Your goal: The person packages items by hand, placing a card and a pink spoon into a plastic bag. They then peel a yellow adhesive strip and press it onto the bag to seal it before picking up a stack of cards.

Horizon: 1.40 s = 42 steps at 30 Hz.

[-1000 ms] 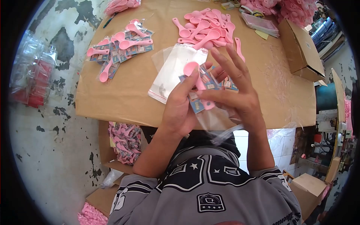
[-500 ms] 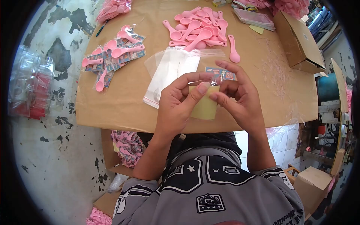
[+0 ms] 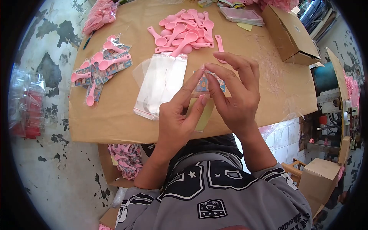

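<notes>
A pale yellow card [image 3: 205,115] hangs from my left hand [image 3: 178,117], its upper part covered by the thumb. The left index finger points up, its tip meeting the fingertips of my right hand [image 3: 235,90]. My right thumb and index finger are closed in a pinch; what is between them, perhaps clear film, is too fine to make out. Behind the fingers shows a blue printed card [image 3: 217,82], partly hidden. White-backed clear plastic bags [image 3: 161,84] lie on the table left of my hands. Beyond them is a heap of pink measuring spoons [image 3: 184,32].
Bagged pink spoons with blue cards [image 3: 101,65] lie on the table's left side. A cardboard box [image 3: 289,34] stands at the right edge, beside a stack of clear sleeves [image 3: 242,16]. Below the table, a carton holds packed spoons [image 3: 126,159].
My left index finger has straightened upward, and the right fingertips have moved up from the yellow card to meet it. The whole view has shifted slightly.
</notes>
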Each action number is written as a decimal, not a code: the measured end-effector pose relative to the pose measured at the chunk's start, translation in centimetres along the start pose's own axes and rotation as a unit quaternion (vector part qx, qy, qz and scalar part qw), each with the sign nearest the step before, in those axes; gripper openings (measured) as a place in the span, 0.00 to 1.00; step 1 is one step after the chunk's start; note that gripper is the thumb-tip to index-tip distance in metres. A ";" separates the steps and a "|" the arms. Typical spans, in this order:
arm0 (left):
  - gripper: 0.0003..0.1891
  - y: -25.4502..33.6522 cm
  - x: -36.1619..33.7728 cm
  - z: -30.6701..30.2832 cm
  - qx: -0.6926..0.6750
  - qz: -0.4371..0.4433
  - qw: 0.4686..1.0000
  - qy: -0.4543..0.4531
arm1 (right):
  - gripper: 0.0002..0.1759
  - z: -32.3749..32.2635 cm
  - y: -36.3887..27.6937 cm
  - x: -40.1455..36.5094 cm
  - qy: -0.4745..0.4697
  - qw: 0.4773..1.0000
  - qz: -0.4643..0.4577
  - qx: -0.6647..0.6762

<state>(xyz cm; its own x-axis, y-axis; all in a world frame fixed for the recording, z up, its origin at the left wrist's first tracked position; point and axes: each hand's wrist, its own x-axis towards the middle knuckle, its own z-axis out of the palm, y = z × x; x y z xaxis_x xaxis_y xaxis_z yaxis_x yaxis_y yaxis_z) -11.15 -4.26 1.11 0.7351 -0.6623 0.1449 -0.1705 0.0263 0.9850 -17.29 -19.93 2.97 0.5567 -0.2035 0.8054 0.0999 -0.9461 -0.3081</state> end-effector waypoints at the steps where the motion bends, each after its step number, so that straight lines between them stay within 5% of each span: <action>1: 0.30 0.0 -0.1 0.2 0.004 0.006 1.000 0.011 | 0.15 -0.1 -0.1 0.1 -0.002 1.000 0.005 -0.004; 7: 0.32 1.1 -0.2 -0.5 0.110 0.027 0.992 -0.049 | 0.14 0.0 0.5 0.2 0.014 0.999 0.023 0.028; 10: 0.32 1.0 -0.6 -0.6 0.013 -0.044 0.997 -0.059 | 0.10 -0.3 1.3 0.3 0.056 0.984 0.136 0.099; 14: 0.27 0.3 -0.7 -0.7 -0.173 -0.059 0.983 -0.006 | 0.05 -0.9 3.6 0.8 0.181 0.841 0.263 0.437; 17: 0.19 0.7 -0.5 -1.3 -0.228 -0.080 0.970 0.028 | 0.02 -1.5 5.0 -0.4 0.170 0.767 0.247 0.567; 21: 0.16 -1.1 0.1 -1.4 -0.236 0.001 0.970 0.060 | 0.05 -2.2 4.1 -2.4 -0.021 0.713 0.329 0.619; 26: 0.16 -1.4 0.5 -1.0 -0.248 0.003 0.966 0.073 | 0.10 -1.1 0.4 -2.6 -0.170 0.831 0.313 0.427; 30: 0.17 -1.7 0.4 -1.3 -0.233 -0.009 0.972 0.042 | 0.10 0.2 0.4 -3.1 -0.145 0.781 0.364 0.486; 42: 0.14 -0.6 0.6 -1.9 -0.214 -0.025 0.976 0.015 | 0.11 -1.5 1.1 -2.2 -0.161 0.758 0.374 0.509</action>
<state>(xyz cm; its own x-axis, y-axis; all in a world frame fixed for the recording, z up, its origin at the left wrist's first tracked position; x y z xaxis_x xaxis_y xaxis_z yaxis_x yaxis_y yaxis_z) -9.33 -3.26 0.76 0.7550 -0.6492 0.0926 0.1511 0.3097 0.9387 -19.63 -20.92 1.64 0.9276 -0.3605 0.0975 0.1509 0.1229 -0.9809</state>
